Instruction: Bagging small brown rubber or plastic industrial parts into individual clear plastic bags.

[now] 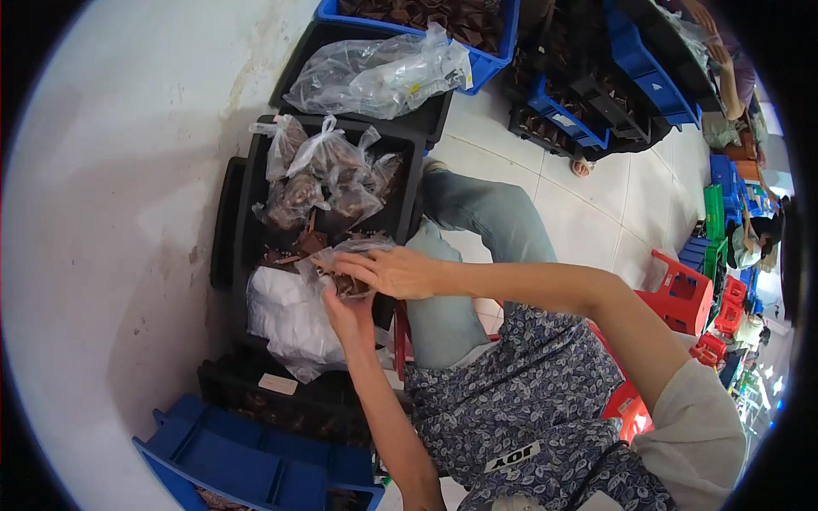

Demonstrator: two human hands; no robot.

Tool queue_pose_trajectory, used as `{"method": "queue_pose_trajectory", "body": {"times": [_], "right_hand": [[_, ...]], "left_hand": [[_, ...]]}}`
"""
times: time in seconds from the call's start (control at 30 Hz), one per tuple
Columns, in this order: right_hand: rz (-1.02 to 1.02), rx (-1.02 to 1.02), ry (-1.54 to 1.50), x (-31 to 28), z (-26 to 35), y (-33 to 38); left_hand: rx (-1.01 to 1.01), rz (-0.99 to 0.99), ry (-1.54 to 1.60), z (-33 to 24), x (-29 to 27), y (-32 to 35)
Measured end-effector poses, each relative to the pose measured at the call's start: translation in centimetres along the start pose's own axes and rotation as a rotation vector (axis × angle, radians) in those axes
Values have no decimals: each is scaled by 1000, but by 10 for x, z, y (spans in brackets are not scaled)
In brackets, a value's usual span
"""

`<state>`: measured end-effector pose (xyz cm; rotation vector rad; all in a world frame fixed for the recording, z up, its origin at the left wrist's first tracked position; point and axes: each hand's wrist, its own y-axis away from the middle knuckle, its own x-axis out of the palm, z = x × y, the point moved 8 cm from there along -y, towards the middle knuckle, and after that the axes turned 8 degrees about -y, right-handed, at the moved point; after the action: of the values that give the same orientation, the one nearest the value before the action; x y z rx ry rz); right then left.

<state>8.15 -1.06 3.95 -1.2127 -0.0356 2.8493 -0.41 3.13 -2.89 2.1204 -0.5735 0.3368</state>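
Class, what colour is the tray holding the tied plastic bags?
The tray is black, seen best in the head view.

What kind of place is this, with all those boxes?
It looks like a small workshop or factory. There's a blue crate full of brown pieces, a black crate holding knotted clear bags, and red stools farther off.

Looks like a workshop, maybe a packing room. Going by the blue rectangular plastic crate (496,70) loaded with thin brown pieces (426,12), plus the black plastic tray (412,183) with clear knotted plastic bags (331,155) in it. Also spotted red plastic stools (696,308), green plastic crates (714,211) and a purple-sleeved co-worker (744,78) off to the right, all above pale square-tiled flooring (588,204), opposite a scuffed white wall (111,213).
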Motion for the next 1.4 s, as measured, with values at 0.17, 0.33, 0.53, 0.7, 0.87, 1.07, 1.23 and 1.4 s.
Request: {"method": "queue_pose_trajectory", "body": {"times": [0.17, 0.33, 0.53, 0.7, 0.87, 1.07, 1.23, 1.4], "right_hand": [[22, 53, 170, -12, -3, -8], [355, 14, 566, -6, 8, -10], [318, 56, 627, -32, 18, -5], [-60, -177, 315, -89, 56, -12], [-64, -213, -172, -103, 75, -19], [-222, 3, -375, -84, 19, -33], [-36, 157, -568, -46, -11, -19], [-229, 143, -418, -44, -9, -13]], "left_hand": [[163, -196, -321, -21, -14, -5], [385, -324, -647, -43, -21, 14], [847, -617, -1014, -90, -28, 67], [889, -184, -702, -110, 1, 90], [708, 150, -538, -89, 57, 67], [294, 377, -852, -13, 36, 10], [109, 155, -663, -22, 39, 15], [133, 147, -594, -13, 23, 6]]}}
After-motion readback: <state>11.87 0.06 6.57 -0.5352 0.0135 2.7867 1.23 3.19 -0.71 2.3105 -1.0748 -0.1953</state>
